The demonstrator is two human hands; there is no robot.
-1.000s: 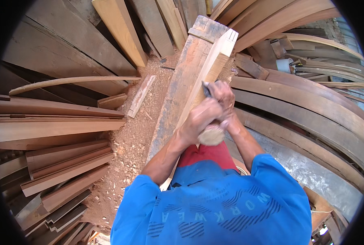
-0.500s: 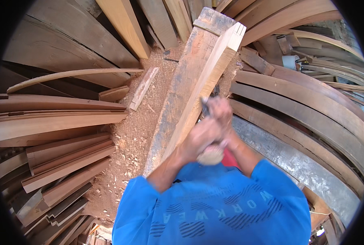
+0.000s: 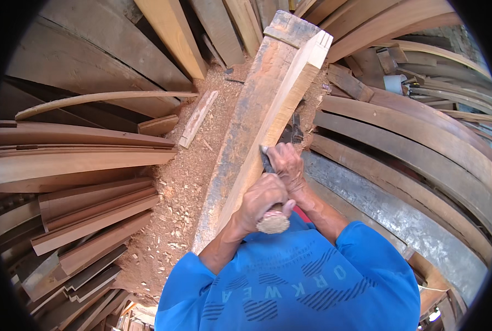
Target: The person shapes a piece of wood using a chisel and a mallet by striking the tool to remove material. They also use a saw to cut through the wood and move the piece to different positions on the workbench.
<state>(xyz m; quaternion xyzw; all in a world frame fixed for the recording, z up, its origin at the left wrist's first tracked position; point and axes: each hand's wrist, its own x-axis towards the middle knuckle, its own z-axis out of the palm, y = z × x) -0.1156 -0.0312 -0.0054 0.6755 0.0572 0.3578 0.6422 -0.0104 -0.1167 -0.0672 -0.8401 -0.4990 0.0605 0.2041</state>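
Note:
Both of my hands are on a chisel [image 3: 267, 164]. My left hand [image 3: 261, 199] is closed round its handle, whose round, worn wooden butt [image 3: 273, 223] points back toward my chest. Farther forward, my right hand [image 3: 288, 164] has its fingers closed round the blade end. The dark blade tip meets the side of a long pale wooden beam [image 3: 282, 102]. That beam stands on edge, has cut slots at its far end, and runs away from me along a thick, scuffed plank [image 3: 240, 127]. My hands hide much of the tool's shaft.
Wood shavings [image 3: 174, 204] cover the floor left of the plank, with a short offcut [image 3: 198, 118] among them. Stacked boards [image 3: 91, 182] crowd the left side. Long curved timbers [image 3: 406, 127] and a grey metal-like slab [image 3: 378, 204] lie to the right. A white container [image 3: 393, 83] sits farther back.
Both hands and the chisel have come back toward me and slightly left along the beam. The grip stays closed. The beam has not visibly moved.

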